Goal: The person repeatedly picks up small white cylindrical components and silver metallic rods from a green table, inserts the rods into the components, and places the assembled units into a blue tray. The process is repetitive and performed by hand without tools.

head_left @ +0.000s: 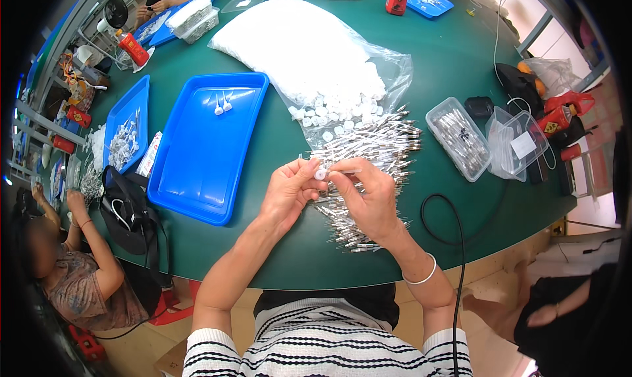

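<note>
Taking your hands as the centre of the clock, your left hand (284, 195) has its thumb and fingertips pinched on a small white cap (320, 173), held above the green table (276, 265). Your right hand (372, 198) meets it there, thumb and index finger closed on a slim white piece (353, 171); whether that piece sits inside the cap, you cannot tell from this view. A heap of slim white pieces with metal ends (388, 136) spreads beneath your fingers toward one o'clock. At twelve, loose white caps (316, 118) spill from the mouth of a clear plastic bag (393, 67). Between nine and ten lies a large blue tray (204, 160), with two capped pieces (222, 105) near its far end. Between two and three stands a clear box (475, 168) filled with more slim pieces, and a black cable (461, 245) loops at four.
</note>
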A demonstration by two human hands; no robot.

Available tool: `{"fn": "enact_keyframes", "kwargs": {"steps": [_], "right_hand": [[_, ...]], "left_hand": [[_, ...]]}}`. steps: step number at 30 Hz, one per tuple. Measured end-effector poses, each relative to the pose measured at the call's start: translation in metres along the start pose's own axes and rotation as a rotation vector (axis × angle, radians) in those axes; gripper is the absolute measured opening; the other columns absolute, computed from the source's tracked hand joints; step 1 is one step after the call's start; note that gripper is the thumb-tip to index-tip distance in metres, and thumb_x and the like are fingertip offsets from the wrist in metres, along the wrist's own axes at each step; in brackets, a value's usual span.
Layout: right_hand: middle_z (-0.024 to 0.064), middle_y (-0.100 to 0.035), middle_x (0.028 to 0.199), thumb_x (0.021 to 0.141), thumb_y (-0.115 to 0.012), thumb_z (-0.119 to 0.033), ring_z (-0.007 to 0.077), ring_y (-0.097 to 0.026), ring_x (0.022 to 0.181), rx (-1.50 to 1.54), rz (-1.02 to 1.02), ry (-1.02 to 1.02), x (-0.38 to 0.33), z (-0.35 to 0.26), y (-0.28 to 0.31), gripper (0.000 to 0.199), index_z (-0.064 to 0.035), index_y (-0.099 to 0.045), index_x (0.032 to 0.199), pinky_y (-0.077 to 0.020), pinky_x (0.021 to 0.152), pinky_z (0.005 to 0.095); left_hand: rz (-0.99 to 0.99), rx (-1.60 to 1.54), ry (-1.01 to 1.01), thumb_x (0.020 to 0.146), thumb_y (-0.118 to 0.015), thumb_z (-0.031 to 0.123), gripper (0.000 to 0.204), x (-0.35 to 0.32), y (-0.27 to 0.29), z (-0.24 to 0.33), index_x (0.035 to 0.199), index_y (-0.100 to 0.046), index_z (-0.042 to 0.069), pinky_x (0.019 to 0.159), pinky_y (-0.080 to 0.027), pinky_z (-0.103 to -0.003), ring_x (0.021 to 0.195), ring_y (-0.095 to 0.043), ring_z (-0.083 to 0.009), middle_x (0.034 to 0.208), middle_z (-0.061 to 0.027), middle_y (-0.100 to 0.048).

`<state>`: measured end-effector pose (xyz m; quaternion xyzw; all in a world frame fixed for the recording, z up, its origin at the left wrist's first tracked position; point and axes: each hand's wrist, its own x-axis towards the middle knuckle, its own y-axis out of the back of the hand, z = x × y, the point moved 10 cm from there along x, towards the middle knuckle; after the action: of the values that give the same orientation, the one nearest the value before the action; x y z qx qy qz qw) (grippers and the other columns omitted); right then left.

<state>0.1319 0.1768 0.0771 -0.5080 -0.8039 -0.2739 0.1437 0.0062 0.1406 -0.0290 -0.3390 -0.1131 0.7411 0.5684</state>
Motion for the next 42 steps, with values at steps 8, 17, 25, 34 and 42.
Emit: {"fn": "enact_keyframes", "kwargs": {"steps": [8, 17, 25, 34, 42], "right_hand": [[0.0103, -0.063, 0.076, 0.084, -0.066, -0.005, 0.0211, -0.061, 0.063, 0.016, -0.008, -0.013, 0.0013, -0.0010, 0.0009, 0.009, -0.0021, -0.060, 0.090, -0.0470, 0.056, 0.0311], [0.0090, -0.062, 0.074, 0.084, -0.067, -0.006, 0.0186, -0.059, 0.060, 0.021, -0.003, -0.030, 0.0015, 0.0006, 0.0024, 0.009, -0.0020, -0.061, 0.090, -0.0457, 0.054, 0.0298], [0.0091, -0.062, 0.073, 0.084, -0.067, -0.007, 0.0185, -0.059, 0.059, 0.015, 0.005, -0.030, 0.0013, 0.0020, 0.0022, 0.009, -0.0019, -0.062, 0.089, -0.0456, 0.054, 0.0301], [0.0094, -0.062, 0.072, 0.084, -0.067, -0.008, 0.0184, -0.060, 0.059, 0.031, -0.013, -0.063, 0.0018, 0.0029, 0.0014, 0.010, -0.0019, -0.062, 0.089, -0.0461, 0.054, 0.0301], [0.0093, -0.062, 0.071, 0.085, -0.067, -0.010, 0.0190, -0.060, 0.058, -0.015, -0.022, -0.028, 0.0035, -0.0041, 0.0018, 0.010, -0.0021, -0.062, 0.088, -0.0465, 0.054, 0.0305]], "left_hand": [[-0.002, -0.001, 0.010, 0.092, -0.063, 0.023, 0.019, 0.0001, -0.0001, -0.0008, 0.083, -0.057, 0.008, 0.051, -0.049, -0.017, 0.065, -0.063, -0.0080, 0.076, -0.0025, -0.064], [0.006, 0.017, 0.004, 0.092, -0.063, 0.023, 0.019, -0.0006, -0.0013, 0.0000, 0.081, -0.056, 0.009, 0.050, -0.048, -0.017, 0.065, -0.063, -0.0074, 0.076, -0.0018, -0.064], [0.007, 0.033, -0.002, 0.092, -0.063, 0.023, 0.020, -0.0012, -0.0017, 0.0003, 0.080, -0.056, 0.009, 0.051, -0.048, -0.017, 0.065, -0.064, -0.0075, 0.076, -0.0016, -0.064], [0.000, 0.036, -0.029, 0.089, -0.067, 0.023, 0.021, 0.0012, 0.0023, -0.0006, 0.080, -0.058, 0.006, 0.052, -0.048, -0.020, 0.065, -0.066, -0.0112, 0.075, -0.0042, -0.065], [-0.001, 0.063, -0.053, 0.090, -0.066, 0.021, 0.020, 0.0002, 0.0012, 0.0016, 0.080, -0.059, 0.005, 0.052, -0.049, -0.020, 0.065, -0.066, -0.0113, 0.076, -0.0053, -0.066]]}}
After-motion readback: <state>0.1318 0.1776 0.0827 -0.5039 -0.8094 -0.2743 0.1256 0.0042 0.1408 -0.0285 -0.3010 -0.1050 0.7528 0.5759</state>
